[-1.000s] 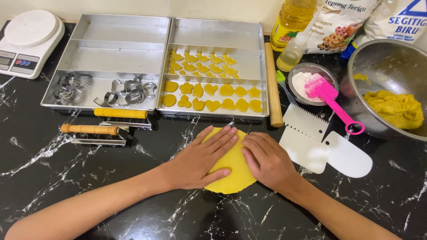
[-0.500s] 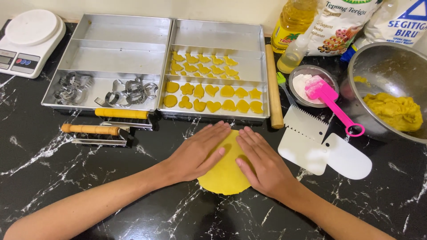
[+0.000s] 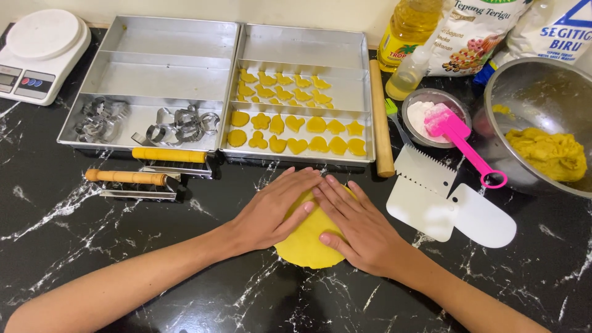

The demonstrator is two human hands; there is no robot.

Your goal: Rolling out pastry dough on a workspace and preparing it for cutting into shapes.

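**Our hands press the yellow dough flat**

We have both hands on the yellow dough [image 3: 306,243]. Our left hand [image 3: 271,213] and right hand [image 3: 361,228] lie flat and open on top of it, fingers stretched out, not gripping anything. A moment ago our hands sat a bit apart on the dough. Now the fingertips have come together at the far edge, and more dough shows at the near edge. We think this means the pressing is going on and the dough is getting flatter and rounder.

The dough is soft, smooth and bright yellow, like a thick pancake. It lies on the black counter [image 3: 185,296], which is shiny with white streaks like marble.

Just behind the dough sits a metal tray [image 3: 302,49] with small cut dough shapes [image 3: 296,132] in it: hearts, stars and flowers. To the left of that is a second metal tray [image 3: 160,61] holding shiny metal cookie cutters [image 3: 185,123]. A wooden rolling pin [image 3: 381,117] lies behind the dough and to its right, beside the tray of shapes. To the right of the dough are two white plastic scrapers [image 3: 450,206], one with a toothed edge. Farther right is a big steel bowl [image 3: 512,92] with a lumpy heap of more dough [image 3: 549,154]. A pink spatula [image 3: 459,139] rests on a small bowl of white flour [image 3: 425,108].
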